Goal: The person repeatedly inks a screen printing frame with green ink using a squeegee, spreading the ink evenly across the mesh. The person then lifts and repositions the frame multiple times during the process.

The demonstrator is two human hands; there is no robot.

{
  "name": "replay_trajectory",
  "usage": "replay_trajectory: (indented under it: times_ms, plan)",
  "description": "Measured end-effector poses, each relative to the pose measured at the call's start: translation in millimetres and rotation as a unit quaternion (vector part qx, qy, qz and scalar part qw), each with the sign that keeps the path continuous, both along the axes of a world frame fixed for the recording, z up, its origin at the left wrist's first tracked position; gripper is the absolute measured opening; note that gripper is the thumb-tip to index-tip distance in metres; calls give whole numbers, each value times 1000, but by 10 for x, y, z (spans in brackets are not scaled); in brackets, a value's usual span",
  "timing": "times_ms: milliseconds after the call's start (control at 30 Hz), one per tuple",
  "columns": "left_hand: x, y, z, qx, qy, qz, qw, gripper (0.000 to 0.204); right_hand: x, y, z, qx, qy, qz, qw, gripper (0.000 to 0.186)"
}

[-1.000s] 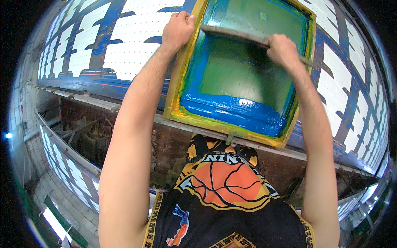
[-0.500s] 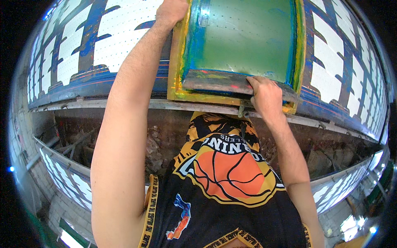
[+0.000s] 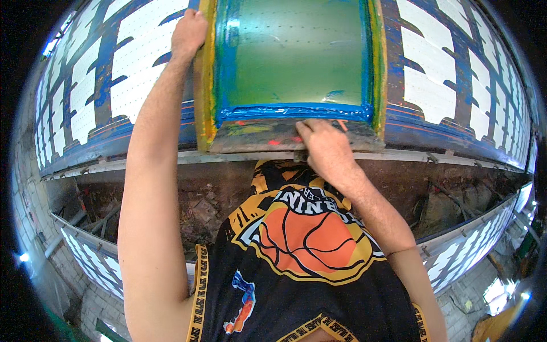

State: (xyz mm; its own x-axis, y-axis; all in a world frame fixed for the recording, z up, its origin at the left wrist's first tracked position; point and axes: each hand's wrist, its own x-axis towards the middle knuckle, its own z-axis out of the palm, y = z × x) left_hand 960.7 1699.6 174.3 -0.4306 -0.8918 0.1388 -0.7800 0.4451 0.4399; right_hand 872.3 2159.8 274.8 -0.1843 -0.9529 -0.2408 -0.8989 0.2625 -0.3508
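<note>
A screen-printing frame (image 3: 204, 97) with yellow, paint-stained edges and green mesh (image 3: 290, 71) lies on the long table in front of me. My left hand (image 3: 190, 37) is closed around its left side rail, farther up. At the near end, my right hand (image 3: 327, 149) grips a wide, paint-smeared squeegee (image 3: 250, 134), with fingers over its top edge. A thick line of wet blue ink (image 3: 285, 112) runs along the squeegee's far side. The squeegee covers the frame's near rail.
White cut-out fabric pieces (image 3: 148, 54) lie in rows on the dark blue-stained table, left and right of the frame. A metal rail (image 3: 433, 157) edges the table. Behind me stands another table (image 3: 91, 256) with white pieces, across a gap holding debris.
The squeegee has tilted and come nearer, covering the frame's near rail and exposing the blue ink line. Frame and both hands appear farther left; the view has shifted too.
</note>
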Motion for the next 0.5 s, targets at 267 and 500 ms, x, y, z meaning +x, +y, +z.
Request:
replay_trajectory:
  times_ms: [267, 500]
  plan:
    - [18, 16, 94, -6, -30, -2, 1000, 48, -872, 559, 116, -81, -174, -71, 979, 60]
    - [37, 30, 82, -25, -44, 2, 999, 45, -2026, 759, -282, -104, -150, -305, 935, 62]
